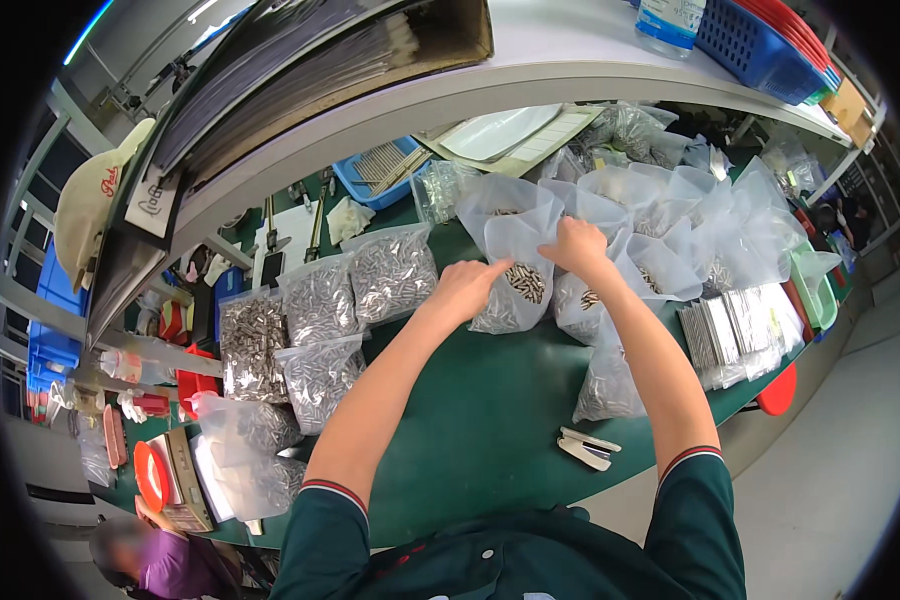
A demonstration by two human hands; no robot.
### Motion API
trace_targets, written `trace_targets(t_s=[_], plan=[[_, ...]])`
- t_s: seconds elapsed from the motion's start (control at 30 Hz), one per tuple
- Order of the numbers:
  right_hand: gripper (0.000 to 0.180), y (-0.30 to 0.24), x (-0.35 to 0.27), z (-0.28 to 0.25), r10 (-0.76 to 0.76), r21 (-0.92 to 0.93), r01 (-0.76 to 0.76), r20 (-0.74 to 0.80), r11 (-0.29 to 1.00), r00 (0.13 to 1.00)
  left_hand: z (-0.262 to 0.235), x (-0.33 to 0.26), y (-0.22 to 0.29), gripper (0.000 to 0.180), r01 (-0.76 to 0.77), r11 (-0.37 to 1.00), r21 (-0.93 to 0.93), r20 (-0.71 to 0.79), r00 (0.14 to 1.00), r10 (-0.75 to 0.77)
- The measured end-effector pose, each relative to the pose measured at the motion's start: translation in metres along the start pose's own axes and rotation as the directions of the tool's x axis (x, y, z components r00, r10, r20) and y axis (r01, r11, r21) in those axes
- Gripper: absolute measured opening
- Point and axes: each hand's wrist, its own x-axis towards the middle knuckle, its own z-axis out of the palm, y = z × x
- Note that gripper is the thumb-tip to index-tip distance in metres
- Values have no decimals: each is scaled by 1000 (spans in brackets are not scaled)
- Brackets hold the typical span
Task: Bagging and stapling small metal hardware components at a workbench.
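A clear plastic bag [500,318] stands with its mouth spread, and small metal pins [526,283] show inside it. My left hand [470,287] is at the left side of its mouth, index finger stretched along the rim and the other fingers curled; it seems to pinch the plastic. On the far right side of the mouth, my right hand [577,247] is closed on the bag's rim. Several more opened bags of metal parts [660,275] crowd together to the right of and behind this one. Part of the rim is hidden under my fingers.
Full bags of metal parts [390,270] lie at the left. A stapler [588,449] rests near the table's front edge. Stacked metal strips [725,330] and a green tray [815,290] are at the right. A shelf [590,85] overhangs the back. Another person [165,560] sits at lower left.
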Motion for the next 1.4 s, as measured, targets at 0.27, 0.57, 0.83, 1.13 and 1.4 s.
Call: trace_targets(t_s=[0.27,0.57,0.83,1.13,1.4], plan=[[18,3,-5,28,-156,-40,157,31,987,987,10,-19,-11,8,-187,950,250,74,982,174],[19,-5,-161,32,-311,107,304,62,947,948,20,-173,15,8,-327,934,143,-71,938,339],[22,-25,-267,37,-332,414,286,43,864,942,-37,-296,39,11,-225,970,88,75,973,218],[25,-60,-313,44,-434,581,336,33,742,900,-34,-358,65,10,48,989,-142,-275,957,-86],[67,-48,-329,67,-562,715,419,-45,559,826,30,-392,80,70,221,617,-755,-194,824,-533]])
